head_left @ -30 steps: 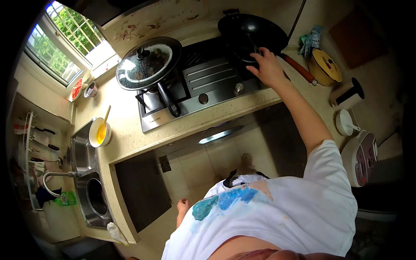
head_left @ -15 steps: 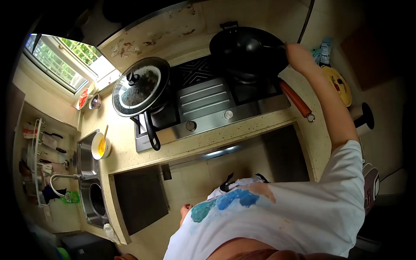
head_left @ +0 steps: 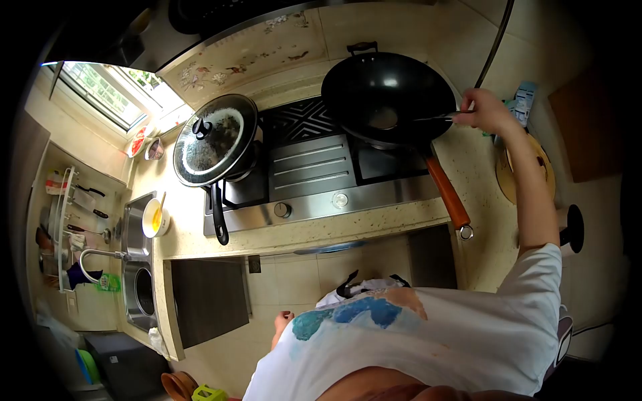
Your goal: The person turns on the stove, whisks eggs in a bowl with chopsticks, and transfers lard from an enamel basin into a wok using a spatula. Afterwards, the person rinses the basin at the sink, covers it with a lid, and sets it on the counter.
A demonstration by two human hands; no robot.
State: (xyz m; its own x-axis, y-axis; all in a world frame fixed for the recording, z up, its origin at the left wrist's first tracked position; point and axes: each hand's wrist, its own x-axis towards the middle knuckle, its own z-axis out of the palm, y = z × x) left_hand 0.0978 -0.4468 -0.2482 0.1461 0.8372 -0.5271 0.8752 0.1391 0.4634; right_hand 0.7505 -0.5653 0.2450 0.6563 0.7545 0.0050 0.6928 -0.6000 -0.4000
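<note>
My right hand (head_left: 490, 112) is closed around the thin handle of a cooking utensil (head_left: 435, 118), which reaches over the rim into the black wok (head_left: 354, 87). The utensil's head is hard to make out against the dark wok. A pale round patch shows at the wok's bottom. The wok sits on the right burner, its reddish-brown handle (head_left: 447, 190) pointing toward me. Low beside my shirt, my left hand (head_left: 283, 319) has its fingers curled, with no object visible in them. On the left burner stands a pan with a glass lid (head_left: 217, 144), fogged with droplets.
A white bowl (head_left: 153, 219) with yellow liquid and a stick stands by the sink (head_left: 138, 246). Small bowls with red food (head_left: 138, 144) are near the window. A yellow plate (head_left: 543, 167) lies beyond my right forearm. A dark rod (head_left: 496, 45) rises at the back right.
My right hand has moved down and slightly right, and the utensil now reaches lower over the wok. The view has shifted a little. My left hand stays by my side.
</note>
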